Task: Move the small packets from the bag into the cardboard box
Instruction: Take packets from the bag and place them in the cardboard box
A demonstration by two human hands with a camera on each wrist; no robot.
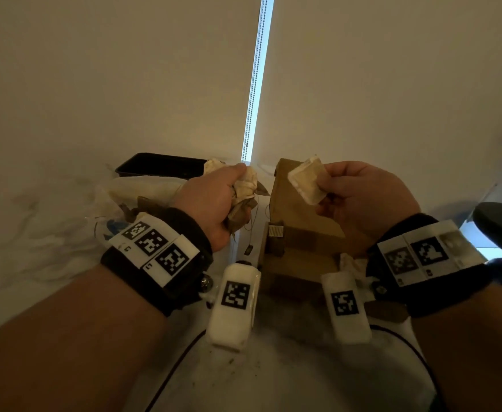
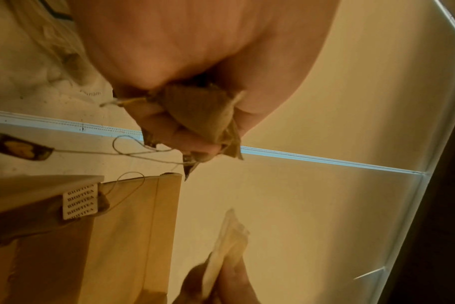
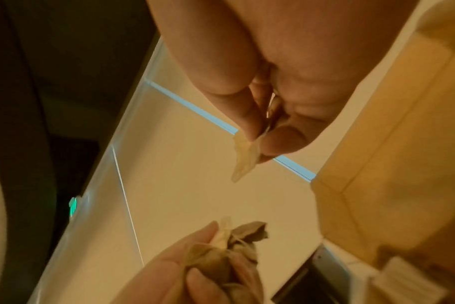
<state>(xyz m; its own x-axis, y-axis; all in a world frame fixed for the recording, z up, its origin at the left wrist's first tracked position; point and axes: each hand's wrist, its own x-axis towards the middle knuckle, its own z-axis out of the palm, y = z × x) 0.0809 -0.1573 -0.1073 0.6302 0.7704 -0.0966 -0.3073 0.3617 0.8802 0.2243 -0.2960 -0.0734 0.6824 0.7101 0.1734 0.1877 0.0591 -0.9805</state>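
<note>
Teabags (image 1: 243,194) were clutched in a crumpled bunch inside the left hand (image 1: 211,203), whose fingers were curled tightly round them; threads and a dark paper tag (image 2: 18,149) were seen dangling from the bunch in the left wrist view. A single flat pale teabag (image 1: 306,181) was pinched at one edge between the thumb and fingertips (image 3: 249,123) of the right hand (image 1: 362,197), most of it left sticking out beyond the fingers. Both hands were held raised, near each other but apart, with the single teabag above the open cardboard box (image 1: 300,230). A printed white tag (image 2: 78,202) was hung over the box's edge, and another pale packet (image 1: 350,261) was glimpsed beside the box near the right wrist. The clear plastic bag (image 1: 130,197) was laid crumpled to the left of the box, behind the left wrist, with more brownish packets visible in it. A black tray (image 1: 160,166) was set behind the bag. Everything was rested on a white marbled surface (image 1: 35,233). Behind it, pale roller blinds (image 1: 124,69) were drawn down, with a narrow bright gap and a bead chain (image 1: 255,84) between them.
</note>
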